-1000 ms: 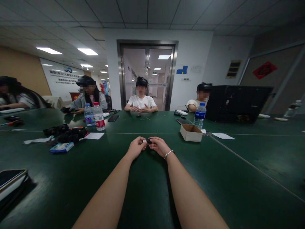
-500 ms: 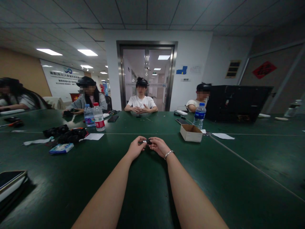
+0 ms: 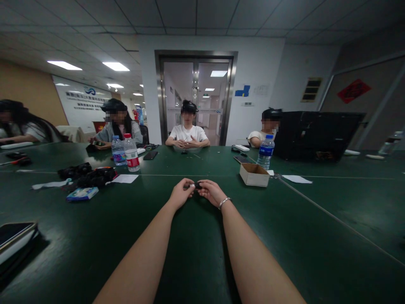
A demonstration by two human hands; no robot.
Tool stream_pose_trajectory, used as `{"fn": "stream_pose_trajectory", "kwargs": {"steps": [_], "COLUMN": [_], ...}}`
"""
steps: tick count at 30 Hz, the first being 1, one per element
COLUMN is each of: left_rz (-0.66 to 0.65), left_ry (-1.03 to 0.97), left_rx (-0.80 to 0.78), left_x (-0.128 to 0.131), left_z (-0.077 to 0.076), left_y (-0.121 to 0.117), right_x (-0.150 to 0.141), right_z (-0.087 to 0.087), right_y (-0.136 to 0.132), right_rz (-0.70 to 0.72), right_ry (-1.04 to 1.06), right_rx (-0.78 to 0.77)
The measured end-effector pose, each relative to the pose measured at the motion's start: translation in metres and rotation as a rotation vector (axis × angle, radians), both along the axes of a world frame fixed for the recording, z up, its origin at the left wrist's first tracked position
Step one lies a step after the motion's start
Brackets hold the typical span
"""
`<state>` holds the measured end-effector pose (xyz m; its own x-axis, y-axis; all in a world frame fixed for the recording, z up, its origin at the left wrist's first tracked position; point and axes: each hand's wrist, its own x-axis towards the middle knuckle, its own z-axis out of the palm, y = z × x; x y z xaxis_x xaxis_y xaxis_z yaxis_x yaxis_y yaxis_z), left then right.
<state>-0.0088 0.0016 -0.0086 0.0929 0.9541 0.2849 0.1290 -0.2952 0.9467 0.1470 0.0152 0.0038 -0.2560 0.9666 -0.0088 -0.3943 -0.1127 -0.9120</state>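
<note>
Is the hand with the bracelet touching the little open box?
Apart: the head view shows a gap of green tabletop between the right hand and the open box.

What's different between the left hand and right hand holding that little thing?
The right hand wears a silver bracelet; the left hand wears none. The left hand is at the silvery end of the small object; the right hand is at its black end. Both are bare and hold that one object.
</note>
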Motion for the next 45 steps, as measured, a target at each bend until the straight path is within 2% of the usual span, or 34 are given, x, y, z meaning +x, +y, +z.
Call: {"fn": "stream_pose_trajectory", "kwargs": {"steps": [11,21,28,38,45], "left_rz": [0.007,0.034,-0.005,0.017,-0.014], "left_ry": [-0.045,-0.048,-0.024,-0.063,-0.02], "left_rx": [-0.007,-0.11,-0.009,-0.097,-0.007], "left_x": [-0.001,0.001,0.0,0.001,-0.002], "left_z": [0.002,-0.001,0.004,0.0,0.001], "left_y": [-0.001,0.007,-0.003,0.004,0.0], "right_x": [0.002,0.002,0.001,0.001,0.001], "right_z": [-0.002,-0.003,-0.001,-0.001,-0.001], "right_y": [0.002,0.003,0.001,0.001,-0.001], "right_rz": [0.016,0.027,0.022,0.032,0.021], "right_ry": [0.005,-0.015,0.003,-0.004,0.01], "right_rx": [0.01,0.015,0.008,0.006,0.009]}}
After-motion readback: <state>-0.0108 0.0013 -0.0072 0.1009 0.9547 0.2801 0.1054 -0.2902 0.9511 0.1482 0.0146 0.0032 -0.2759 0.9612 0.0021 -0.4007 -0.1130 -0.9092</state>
